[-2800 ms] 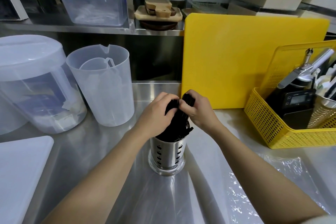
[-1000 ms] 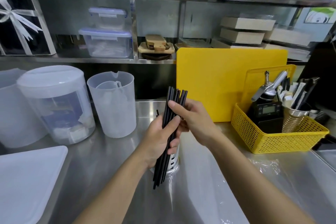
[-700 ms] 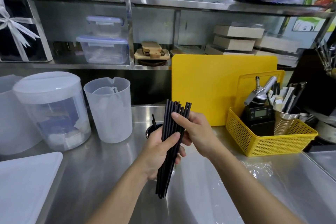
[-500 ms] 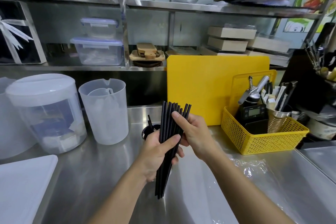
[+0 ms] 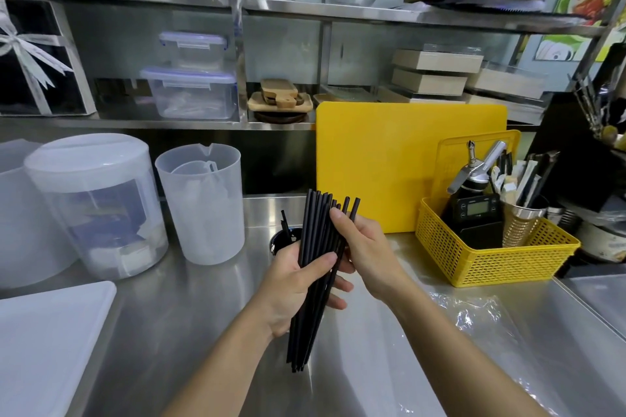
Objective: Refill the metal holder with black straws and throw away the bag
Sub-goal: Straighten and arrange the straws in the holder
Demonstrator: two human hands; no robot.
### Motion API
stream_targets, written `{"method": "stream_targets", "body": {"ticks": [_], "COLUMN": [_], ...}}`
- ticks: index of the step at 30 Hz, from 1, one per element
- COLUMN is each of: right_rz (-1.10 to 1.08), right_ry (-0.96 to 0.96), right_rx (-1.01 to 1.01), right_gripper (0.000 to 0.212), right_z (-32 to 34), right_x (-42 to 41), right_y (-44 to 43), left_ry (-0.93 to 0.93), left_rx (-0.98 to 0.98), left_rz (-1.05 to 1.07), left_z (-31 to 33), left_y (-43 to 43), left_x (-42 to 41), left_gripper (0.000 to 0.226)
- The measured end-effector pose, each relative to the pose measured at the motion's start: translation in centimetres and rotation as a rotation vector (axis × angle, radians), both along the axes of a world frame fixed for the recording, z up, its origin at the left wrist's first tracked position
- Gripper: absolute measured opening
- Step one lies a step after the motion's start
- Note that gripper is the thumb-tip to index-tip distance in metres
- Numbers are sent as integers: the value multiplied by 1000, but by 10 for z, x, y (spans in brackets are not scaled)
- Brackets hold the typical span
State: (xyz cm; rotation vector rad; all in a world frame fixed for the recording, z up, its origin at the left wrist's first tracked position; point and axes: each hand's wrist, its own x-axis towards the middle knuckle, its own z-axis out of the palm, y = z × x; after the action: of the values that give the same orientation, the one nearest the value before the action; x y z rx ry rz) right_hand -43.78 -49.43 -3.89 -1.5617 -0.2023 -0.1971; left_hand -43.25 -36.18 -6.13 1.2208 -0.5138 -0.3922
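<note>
Both grips close on one bundle of black straws (image 5: 313,267): the left hand (image 5: 294,284) wraps its middle, thumb across the front, and the right hand (image 5: 364,249) pinches the upper ends, which fan apart. The bundle is held tilted above the steel desk (image 5: 176,322). Behind the left hand, the metal holder (image 5: 283,240) shows only its dark rim with one straw inside. A clear plastic bag (image 5: 481,318) lies flat near the desk's right edge, before the yellow basket (image 5: 491,254).
</note>
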Motion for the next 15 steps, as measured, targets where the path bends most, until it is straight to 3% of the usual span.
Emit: {"method": "stream_targets", "body": {"ticks": [3,8,15], "right_rz": [-23,-44,-106], "right_ry": [7,11,15], "right_rx": [43,88,203], "right_gripper": [28,37,13], "right_z": [1,0,-4], "right_x": [-1,2,3], "right_y": [1,0,3], "left_ry": [43,68,53], "left_rx": [-16,-31,-9], "left_rz": [-24,-39,-27], "left_z": [-1,-3,-5], "left_y": [2,4,5], "left_x": [0,2,1], "left_gripper": [25,29,25]}}
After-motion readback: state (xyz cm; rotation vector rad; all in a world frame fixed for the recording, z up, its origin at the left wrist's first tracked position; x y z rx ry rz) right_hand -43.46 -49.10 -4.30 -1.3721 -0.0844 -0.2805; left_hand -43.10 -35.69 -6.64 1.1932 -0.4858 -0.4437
